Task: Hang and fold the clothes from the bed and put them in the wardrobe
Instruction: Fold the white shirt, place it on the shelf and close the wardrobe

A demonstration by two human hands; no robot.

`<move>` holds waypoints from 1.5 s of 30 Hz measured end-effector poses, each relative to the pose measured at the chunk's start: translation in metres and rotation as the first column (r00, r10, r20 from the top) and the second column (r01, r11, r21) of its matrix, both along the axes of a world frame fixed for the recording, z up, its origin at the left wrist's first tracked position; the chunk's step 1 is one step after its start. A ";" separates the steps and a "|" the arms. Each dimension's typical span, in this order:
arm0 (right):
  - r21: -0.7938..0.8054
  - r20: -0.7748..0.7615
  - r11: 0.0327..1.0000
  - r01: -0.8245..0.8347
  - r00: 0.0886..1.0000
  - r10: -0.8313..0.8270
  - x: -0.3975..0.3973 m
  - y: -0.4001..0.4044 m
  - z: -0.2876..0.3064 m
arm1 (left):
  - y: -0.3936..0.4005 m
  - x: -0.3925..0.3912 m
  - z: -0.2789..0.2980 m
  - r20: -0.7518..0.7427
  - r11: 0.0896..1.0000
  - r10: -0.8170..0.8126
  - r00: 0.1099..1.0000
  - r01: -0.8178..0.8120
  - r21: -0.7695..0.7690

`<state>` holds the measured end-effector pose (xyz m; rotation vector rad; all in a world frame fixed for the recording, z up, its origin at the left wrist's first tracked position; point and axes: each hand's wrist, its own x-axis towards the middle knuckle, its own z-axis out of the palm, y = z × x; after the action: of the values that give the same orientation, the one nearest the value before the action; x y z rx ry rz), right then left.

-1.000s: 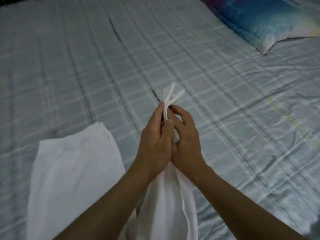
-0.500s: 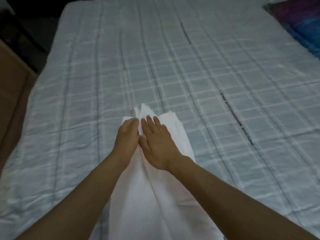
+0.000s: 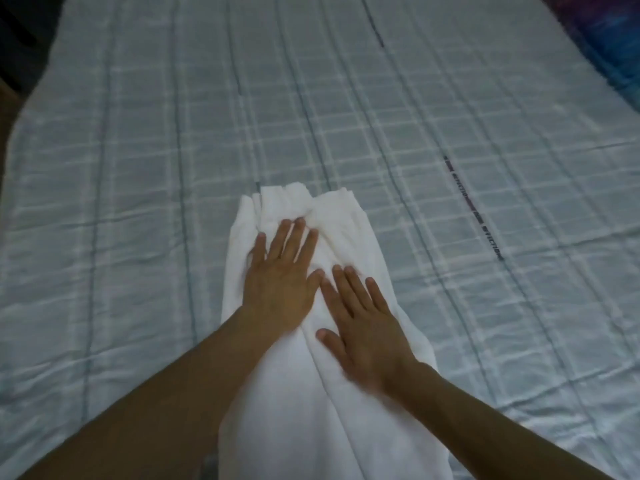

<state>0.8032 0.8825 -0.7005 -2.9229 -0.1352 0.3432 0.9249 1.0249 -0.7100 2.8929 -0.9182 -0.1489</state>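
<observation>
Now your right hand (image 3: 367, 327) lies flat, fingers straight, on the white garment (image 3: 311, 393), nearest to you. Just beyond, your left hand (image 3: 280, 282) presses flat too, fingers spread, near its bunched far end. Underneath, the garment lies lengthwise on the checked bed (image 3: 138, 168).

A garment (image 3: 332, 403) lies lengthwise on a bed (image 3: 138, 202); left hand (image 3: 280, 282) and right hand (image 3: 367, 337) rest flat on it, side by side

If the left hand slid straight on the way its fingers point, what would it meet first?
The left hand lies flat on the white garment; straight ahead it would meet the bunched far end, then bare bedspread.
</observation>
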 end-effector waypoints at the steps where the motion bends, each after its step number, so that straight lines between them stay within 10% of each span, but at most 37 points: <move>1: -0.016 0.015 1.000 0.006 1.000 -0.005 0.000 0.001 -0.005 | 0.002 0.003 -0.009 -0.009 1.000 0.009 1.000 -0.009 0.006; 14: 0.006 0.083 0.997 0.078 0.994 -0.078 -0.064 0.009 -0.006 | -0.007 -0.096 0.019 -0.083 0.978 -0.094 0.992 0.108 0.176; 45: -0.041 0.070 0.998 0.053 0.996 -0.051 -0.273 0.054 -0.012 | 0.118 -0.298 -0.004 -0.132 0.984 -0.175 0.976 0.178 0.012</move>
<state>0.5301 0.9369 -0.7128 -2.9752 -0.0623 0.2403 0.6270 1.1426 -0.7140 2.7796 -1.1544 -0.3616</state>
